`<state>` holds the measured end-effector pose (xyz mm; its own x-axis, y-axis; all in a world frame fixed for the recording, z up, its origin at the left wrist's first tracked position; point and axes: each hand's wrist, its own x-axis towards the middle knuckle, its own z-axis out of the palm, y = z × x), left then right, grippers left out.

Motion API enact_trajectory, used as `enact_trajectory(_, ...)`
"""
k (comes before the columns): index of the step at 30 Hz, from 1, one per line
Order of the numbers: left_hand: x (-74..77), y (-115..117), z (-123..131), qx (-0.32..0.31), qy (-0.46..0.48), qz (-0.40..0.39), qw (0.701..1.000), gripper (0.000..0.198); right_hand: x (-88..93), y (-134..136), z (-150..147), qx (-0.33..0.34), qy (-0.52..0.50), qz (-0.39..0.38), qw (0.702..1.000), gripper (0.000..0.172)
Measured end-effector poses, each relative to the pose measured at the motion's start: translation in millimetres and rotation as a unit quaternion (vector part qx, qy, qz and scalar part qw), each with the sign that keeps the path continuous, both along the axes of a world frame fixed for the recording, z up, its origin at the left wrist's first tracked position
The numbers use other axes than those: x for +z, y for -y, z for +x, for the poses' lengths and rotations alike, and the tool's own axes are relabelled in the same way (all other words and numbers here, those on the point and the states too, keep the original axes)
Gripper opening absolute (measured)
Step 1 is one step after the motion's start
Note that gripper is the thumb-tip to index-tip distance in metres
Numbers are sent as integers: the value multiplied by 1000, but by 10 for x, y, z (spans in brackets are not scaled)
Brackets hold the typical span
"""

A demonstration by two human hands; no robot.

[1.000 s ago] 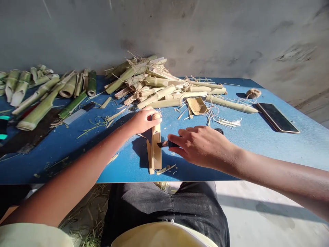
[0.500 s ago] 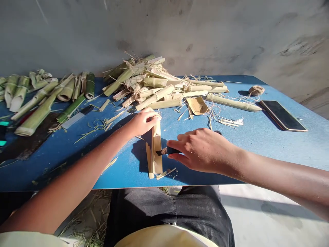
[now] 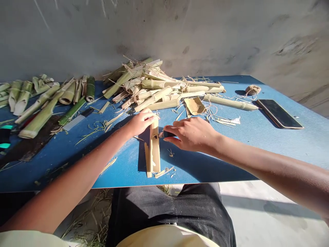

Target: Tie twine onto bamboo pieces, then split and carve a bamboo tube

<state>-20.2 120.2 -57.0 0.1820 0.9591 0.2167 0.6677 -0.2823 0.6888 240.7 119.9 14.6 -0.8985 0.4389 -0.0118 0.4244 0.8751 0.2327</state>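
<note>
Gripping the far end of a split bamboo section [image 3: 154,151], the left hand [image 3: 142,122] presses down with its fingers together, curled over the top of the piece. The section lies along a blue board [image 3: 205,168], pointing toward the person, with a thin bamboo strip [image 3: 147,164] just beside it. From the head view, the right hand [image 3: 191,134] has its fingers clamped around the dark handle of a small knife [image 3: 168,134], whose short blade sits at the section's edge, close to the left fingertips. Hand and handle hide most of the blade, so its exact contact with the bamboo cannot be told.

That closeness looks like the main hazard: if the blade catches a fibre and then jumps free, it could run into the left fingers. Only hand pressure appears to hold the section, so a hard push could skid or twist it on the smooth board. The long grain could also split unevenly. Loose shavings [image 3: 162,172] beneath the piece could make it rock, while the pile of bamboo offcuts [image 3: 144,85] lies well beyond it.
</note>
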Motion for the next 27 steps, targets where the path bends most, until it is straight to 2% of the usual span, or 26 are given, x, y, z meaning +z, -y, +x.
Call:
enact_trajectory(4,3,11,14,1,-5,3,1000,42,34,-8,-38,3,6,10,1000,39)
enact_trajectory(8,-30,13,4,7,-25,18,1000,41,-6,132,-19,-5,1,12,1000,42)
enact_trajectory(13,-97,-9,-48,-14,-55,46,997,38,-39,319,153,85,-7,-122,989,39)
enact_trajectory(15,-99,-5,-57,-23,-55,53,997,37,22,284,213,85,-43,-139,986,41)
enact_trajectory(18,-80,11,-47,-27,-55,44,997,39,152,118,218,41,-77,-118,989,45)
enact_trajectory(21,-69,17,-33,-16,-49,25,998,40,230,-36,122,8,-27,-72,997,45)
enact_trajectory(27,-54,26,-19,-10,-37,14,999,41,183,-98,-58,19,36,4,999,45)
